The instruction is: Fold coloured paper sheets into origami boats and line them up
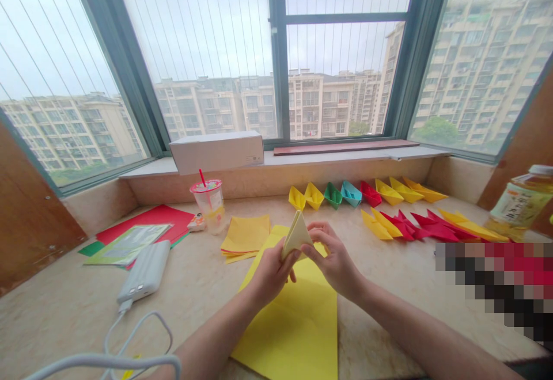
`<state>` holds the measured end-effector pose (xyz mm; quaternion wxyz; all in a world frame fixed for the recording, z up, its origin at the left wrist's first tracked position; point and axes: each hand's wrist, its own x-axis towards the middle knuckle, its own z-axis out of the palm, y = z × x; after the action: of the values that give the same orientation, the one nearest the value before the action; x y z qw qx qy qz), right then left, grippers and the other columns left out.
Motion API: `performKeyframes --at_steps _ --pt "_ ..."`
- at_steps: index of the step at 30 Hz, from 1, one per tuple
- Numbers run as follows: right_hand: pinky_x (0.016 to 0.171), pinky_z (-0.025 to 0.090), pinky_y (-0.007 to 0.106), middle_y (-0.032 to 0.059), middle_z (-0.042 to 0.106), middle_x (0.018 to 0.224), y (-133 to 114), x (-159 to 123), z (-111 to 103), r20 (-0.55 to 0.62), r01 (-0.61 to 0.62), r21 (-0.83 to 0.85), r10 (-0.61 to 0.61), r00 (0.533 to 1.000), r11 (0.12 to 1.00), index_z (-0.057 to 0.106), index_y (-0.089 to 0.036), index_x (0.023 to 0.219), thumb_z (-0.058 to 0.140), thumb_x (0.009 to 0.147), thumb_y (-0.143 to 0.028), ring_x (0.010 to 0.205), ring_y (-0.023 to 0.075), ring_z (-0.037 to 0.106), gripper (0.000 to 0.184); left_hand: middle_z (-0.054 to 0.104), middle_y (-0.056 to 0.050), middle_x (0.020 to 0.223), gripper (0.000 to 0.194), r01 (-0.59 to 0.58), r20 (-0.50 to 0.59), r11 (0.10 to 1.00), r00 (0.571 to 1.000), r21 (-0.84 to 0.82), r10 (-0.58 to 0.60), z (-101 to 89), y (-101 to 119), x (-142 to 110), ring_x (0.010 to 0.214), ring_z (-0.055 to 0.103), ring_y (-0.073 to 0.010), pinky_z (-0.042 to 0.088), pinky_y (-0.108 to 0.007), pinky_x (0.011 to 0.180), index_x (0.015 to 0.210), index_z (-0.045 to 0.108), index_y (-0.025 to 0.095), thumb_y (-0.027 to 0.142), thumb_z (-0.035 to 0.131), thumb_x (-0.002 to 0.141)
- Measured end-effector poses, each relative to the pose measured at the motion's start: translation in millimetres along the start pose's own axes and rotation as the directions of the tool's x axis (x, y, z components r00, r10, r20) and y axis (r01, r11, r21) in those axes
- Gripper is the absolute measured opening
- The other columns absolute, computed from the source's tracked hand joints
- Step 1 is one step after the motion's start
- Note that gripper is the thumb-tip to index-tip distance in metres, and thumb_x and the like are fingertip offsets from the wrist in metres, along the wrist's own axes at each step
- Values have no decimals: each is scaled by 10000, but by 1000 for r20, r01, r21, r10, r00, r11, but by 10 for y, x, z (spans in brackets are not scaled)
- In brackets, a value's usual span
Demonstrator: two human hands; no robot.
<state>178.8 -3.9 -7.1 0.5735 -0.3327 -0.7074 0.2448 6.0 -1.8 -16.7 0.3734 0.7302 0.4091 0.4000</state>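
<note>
A pale yellow piece of paper folded into a triangle (pixel 297 236) is held up between my two hands, its point upward. My left hand (pixel 271 273) grips its lower left side, thumb in front. At its lower right edge, my right hand (pixel 334 259) pinches it between thumb and fingers. Beneath both hands lie large yellow paper sheets (pixel 298 328) on the stone counter. Just left of the hands is a stack of smaller yellow-orange paper squares (pixel 245 235). Some fingertips are hidden behind the folded paper.
Folded paper boats (pixel 333 194) in several colours line the back right, with red and yellow ones (pixel 404 225) before them. A bottle (pixel 521 201) stands far right. On the left are a plastic cup (pixel 209 204), a power bank (pixel 146 270) with cable, and red sheets (pixel 142 219).
</note>
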Motion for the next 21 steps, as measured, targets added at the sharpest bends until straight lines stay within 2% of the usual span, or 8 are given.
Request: performKeyframes --at_steps 2,5,8,11,13,15,18,21 --pt "886 473 363 77 590 1038 4 12 -19 -14 -24 1 24 1000 1000 705 -208 854 655 874 -358 993 224 591 160 572 43 628 323 -9 -10 1000 1000 5 9 14 -4 -7 424 575 -99 438 -185 413 1059 566 170 454 457 949" --pt "796 484 347 43 634 852 10 11 -19 59 -129 114 123 991 985 689 -204 814 666 862 -374 833 199 614 179 590 37 621 277 -53 -23 998 998 38 54 18 2 -27 445 582 -103 451 -191 441 1033 571 168 405 456 945" --pt "655 489 305 7 667 741 25 9 10 152 -305 359 267 952 882 610 -213 950 709 817 -406 688 175 626 255 628 19 637 286 -111 -23 990 993 92 113 6 7 -48 456 587 -108 449 -197 458 1024 567 159 413 469 937" --pt "529 455 255 -45 638 636 39 28 22 156 -394 448 364 918 803 482 -227 1146 778 738 -430 553 149 585 543 627 18 581 333 -127 -25 985 991 119 131 -6 0 -62 435 570 -110 435 -199 458 1008 565 152 444 410 965" --pt "490 421 235 -85 571 573 33 46 2 132 -402 390 382 915 829 422 -222 1267 793 719 -436 499 132 532 696 607 23 529 357 -122 -29 984 991 132 127 -11 -6 -69 424 565 -111 430 -198 461 950 571 154 450 374 982" --pt "477 374 226 -95 503 543 9 61 -36 111 -376 232 360 926 897 495 -206 1261 758 758 -444 477 114 469 615 615 17 534 372 -125 -22 985 991 120 128 -15 -5 -78 430 577 -113 436 -200 466 926 575 156 459 369 985" --pt "535 365 247 -38 504 601 -39 67 -89 94 -219 -79 226 969 972 677 -180 843 681 835 -436 556 119 467 256 710 -41 744 389 -137 32 990 990 40 136 -24 11 -83 457 608 -110 460 -211 470 979 587 157 477 367 983" --pt "599 397 260 -1 526 679 -42 58 -103 87 -74 -173 90 992 982 565 -178 592 618 886 -440 643 136 510 397 704 -46 746 376 -115 37 993 993 30 114 -37 35 -48 497 623 -129 476 -226 483 1014 601 160 474 398 976"
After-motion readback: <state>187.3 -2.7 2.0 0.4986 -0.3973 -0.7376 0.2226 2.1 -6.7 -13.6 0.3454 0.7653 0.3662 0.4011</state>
